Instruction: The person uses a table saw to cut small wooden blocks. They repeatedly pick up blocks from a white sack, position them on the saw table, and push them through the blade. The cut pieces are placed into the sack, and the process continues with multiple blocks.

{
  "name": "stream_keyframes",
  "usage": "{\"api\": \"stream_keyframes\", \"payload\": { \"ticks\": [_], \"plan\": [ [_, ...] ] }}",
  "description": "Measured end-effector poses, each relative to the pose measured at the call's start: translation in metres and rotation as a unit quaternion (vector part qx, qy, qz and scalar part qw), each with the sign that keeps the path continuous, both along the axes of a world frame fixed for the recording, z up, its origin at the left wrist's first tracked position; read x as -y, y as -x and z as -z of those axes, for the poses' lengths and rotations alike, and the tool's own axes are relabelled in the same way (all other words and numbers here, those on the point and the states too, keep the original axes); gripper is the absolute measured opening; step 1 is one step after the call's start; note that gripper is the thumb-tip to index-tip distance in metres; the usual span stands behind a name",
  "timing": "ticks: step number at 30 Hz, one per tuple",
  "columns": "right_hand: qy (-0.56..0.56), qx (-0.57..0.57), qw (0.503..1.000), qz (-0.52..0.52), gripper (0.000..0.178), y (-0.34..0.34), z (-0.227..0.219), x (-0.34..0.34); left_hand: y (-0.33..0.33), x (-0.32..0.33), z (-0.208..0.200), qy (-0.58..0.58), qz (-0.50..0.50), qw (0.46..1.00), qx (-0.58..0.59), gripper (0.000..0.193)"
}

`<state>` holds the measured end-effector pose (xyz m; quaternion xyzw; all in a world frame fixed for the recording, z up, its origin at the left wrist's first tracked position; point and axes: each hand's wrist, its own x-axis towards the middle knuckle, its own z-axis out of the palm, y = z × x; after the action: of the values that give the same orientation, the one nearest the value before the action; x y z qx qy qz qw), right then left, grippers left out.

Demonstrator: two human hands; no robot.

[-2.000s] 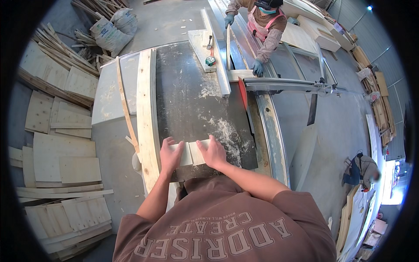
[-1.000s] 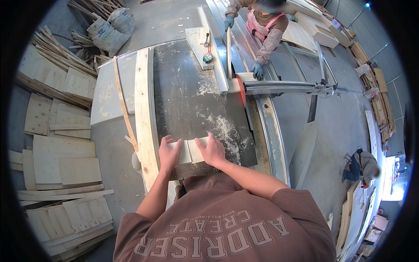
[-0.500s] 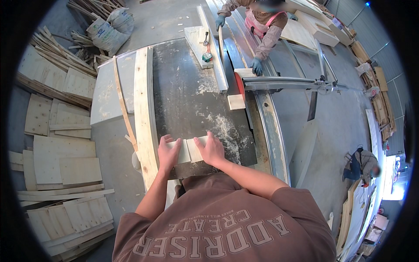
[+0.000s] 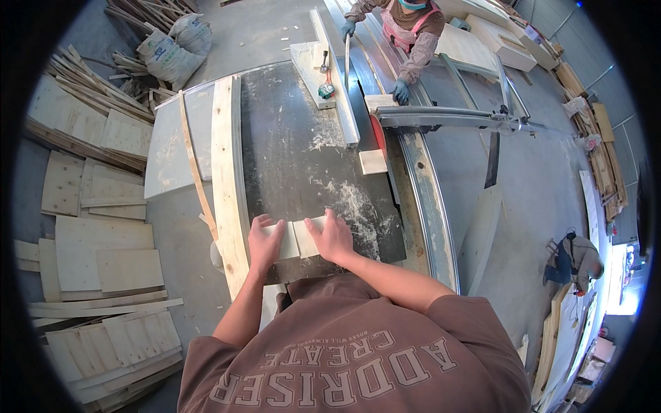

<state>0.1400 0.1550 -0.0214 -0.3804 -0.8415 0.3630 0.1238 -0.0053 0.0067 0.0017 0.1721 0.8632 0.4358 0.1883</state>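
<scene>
Two small pale wood blocks lie side by side at the near edge of the dark saw table point(image 4: 275, 151). Around the outer side of the left block point(image 4: 286, 246) my left hand point(image 4: 264, 242) is closed. My right hand point(image 4: 333, 237) grips the right block point(image 4: 308, 242), thumb across its top. A narrow gap shows between the two blocks. Farther up, another cut block point(image 4: 372, 162) rests by the red blade guard point(image 4: 377, 133). Across the table, a co-worker's gloved hand point(image 4: 400, 92) presses on a wood piece point(image 4: 381, 102) against the metal crosscut fence point(image 4: 441, 117).
A long board point(image 4: 228, 158) lies along the table's left side, with a thin strip point(image 4: 195, 158) beyond it. A metal rip fence point(image 4: 335, 82) and a tape measure point(image 4: 326, 90) are at the far end. Plywood stacks point(image 4: 103, 248) line the left floor. Another person point(image 4: 575, 261) bends at right.
The co-worker's gloved hand, the wood piece and the crosscut fence have slid slightly away from me. My hands and both blocks have stayed nearly in place.
</scene>
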Motion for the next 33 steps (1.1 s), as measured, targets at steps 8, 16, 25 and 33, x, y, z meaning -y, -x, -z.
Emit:
{"api": "stream_keyframes", "payload": {
  "ticks": [8,16,25,33],
  "plan": [
    [-0.001,0.004,1.000,0.001,0.081,0.000,-0.002,0.000,0.000,0.001,0.003,-0.006,0.003,1.000,-0.002,0.065],
    [-0.004,0.000,1.000,0.002,0.081,-0.001,-0.004,0.001,0.000,0.002,0.003,-0.016,0.001,1.000,-0.001,0.066],
    [0.017,0.010,1.000,-0.006,0.085,0.000,-0.002,-0.001,0.000,0.003,0.004,-0.013,0.003,1.000,-0.002,0.066],
    [0.000,0.007,1.000,0.001,0.084,0.000,0.000,0.000,0.000,0.002,0.003,-0.012,0.006,1.000,-0.003,0.067]
  ]
}}
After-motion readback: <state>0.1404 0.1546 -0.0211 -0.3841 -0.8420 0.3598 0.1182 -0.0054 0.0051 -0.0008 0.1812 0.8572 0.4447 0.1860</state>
